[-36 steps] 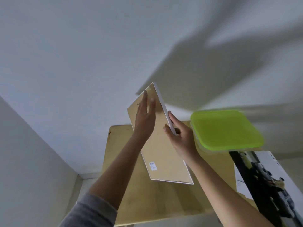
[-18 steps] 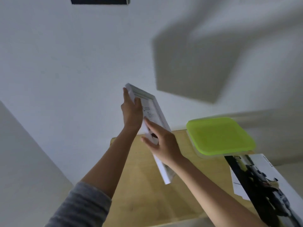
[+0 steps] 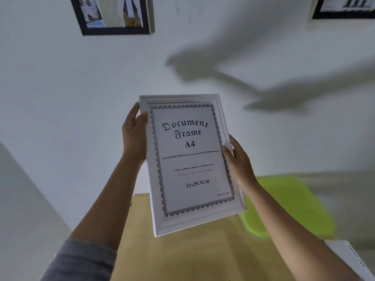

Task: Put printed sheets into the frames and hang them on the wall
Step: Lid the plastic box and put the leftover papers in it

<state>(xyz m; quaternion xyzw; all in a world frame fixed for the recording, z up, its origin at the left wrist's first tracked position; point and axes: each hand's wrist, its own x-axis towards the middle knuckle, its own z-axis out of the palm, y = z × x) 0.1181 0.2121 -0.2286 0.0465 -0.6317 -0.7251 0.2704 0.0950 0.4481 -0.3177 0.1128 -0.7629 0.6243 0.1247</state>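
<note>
I hold a white A4 picture frame (image 3: 190, 163) upright in front of the wall, its front facing me, with a "Document Frame A4" insert sheet behind the glass. My left hand (image 3: 134, 132) grips the frame's upper left edge, thumb on the front. My right hand (image 3: 237, 161) grips the right edge about halfway down, thumb on the front. Two dark-framed pictures hang on the white wall above: one framed picture (image 3: 113, 15) at top left, another framed picture (image 3: 345, 8) at the top right corner.
Below the frame is a wooden table (image 3: 182, 256) set against the wall. A lime-green lidded container (image 3: 292, 207) sits on it at the right. A white printed sheet (image 3: 349, 258) shows at the bottom right edge.
The frame has been turned from back-side-up to front facing me and raised toward the wall. My view has tilted up, bringing the hung pictures into sight.
</note>
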